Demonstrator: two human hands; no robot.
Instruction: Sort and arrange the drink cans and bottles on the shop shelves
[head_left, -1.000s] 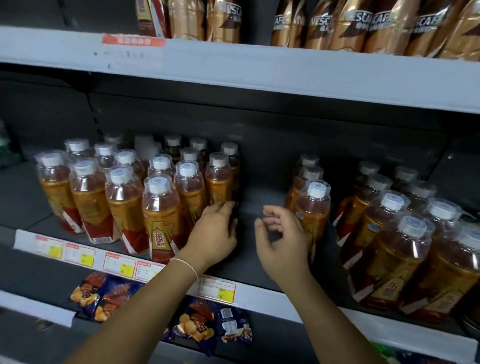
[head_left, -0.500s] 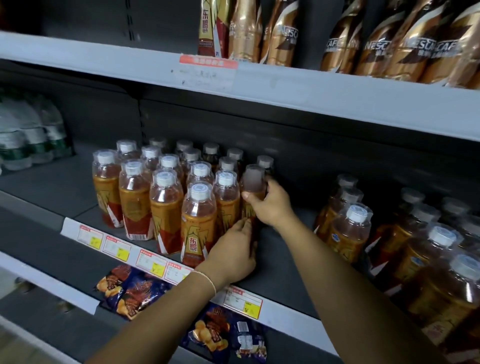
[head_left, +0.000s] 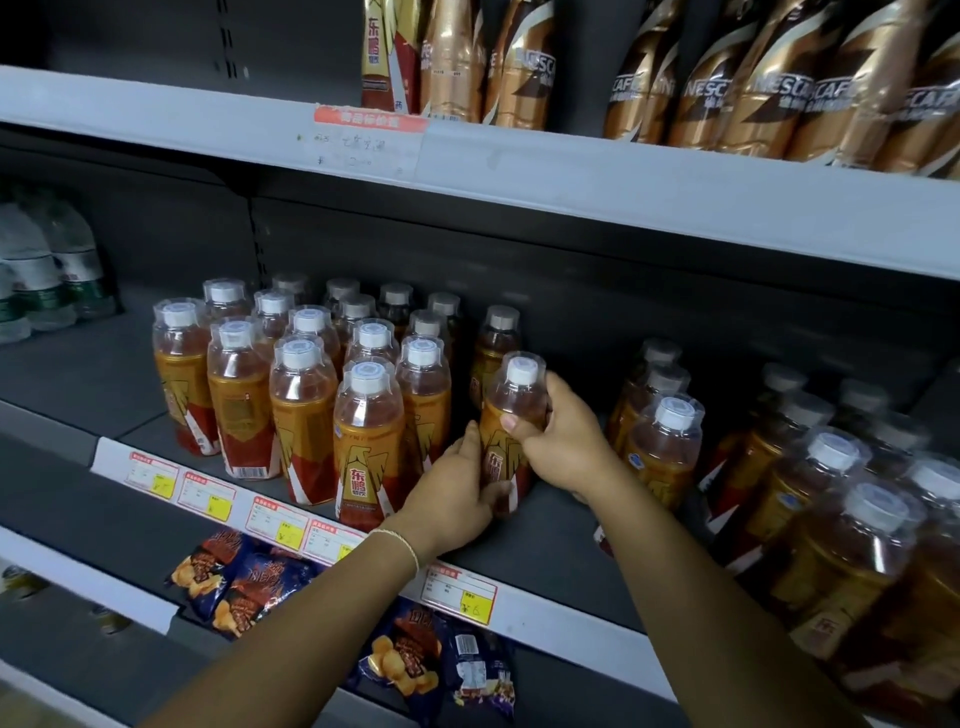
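Forward had come the held bottle (head_left: 511, 436) since half a second before: it had stood back beside the rear rows, and now it was level with the front of the stock, with both hands on it instead of one. Far to the left on the middle shelf (head_left: 561, 545), a few water bottles (head_left: 52, 270) stood against the back, well apart from everything else. Next came the block of orange bottles (head_left: 306, 395), packed in tight rows that reached the shelf's front edge above the price tags (head_left: 270, 519). Just right of that block, the left hand (head_left: 457, 499) cupped the held bottle low down, thumb up one side and fingers curled under its base. The right hand (head_left: 563, 441) clasped the bottle's shoulder, thumb across the front and fingers wrapped behind. A lone bottle (head_left: 500, 338) stood directly behind it, and a bare stretch of shelf separated it from the right-hand cluster (head_left: 667, 452). To my eye the step in hand was starting a new front-facing column at the block's right side. The next move seemed to call for setting the bottle down upright, label outward, snug against its neighbour without toppling it, then letting go.
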